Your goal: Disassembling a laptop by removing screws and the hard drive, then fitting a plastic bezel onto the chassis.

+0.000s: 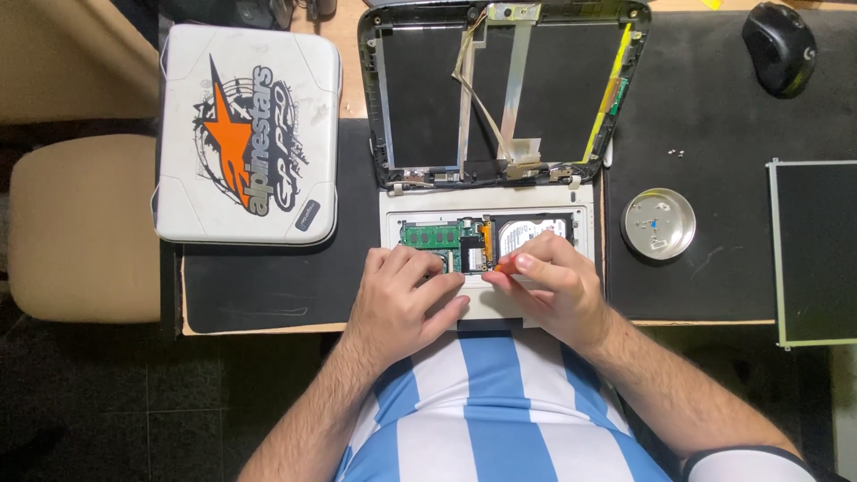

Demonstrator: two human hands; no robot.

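Head view: right hand (549, 290) is pinching a small orange prying tool (505, 266) at the opened white plastic laptop base (486, 241), lower centre; left hand (406, 299) is pressing flat, fingers together, steadying it. Gentle leverage beside the silver hard drive (534, 234) seems wise. Farther up, the stripped lid frame (500, 89) is standing open.

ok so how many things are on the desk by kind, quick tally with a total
opened laptops being taken apart: 1
white laptop lids with an orange and grey sticker: 1
computer mice: 1
round metal dishes: 1
loose screen panels: 1
orange tools, in the right hand: 1
total: 6
The left hand rests on the laptop base.
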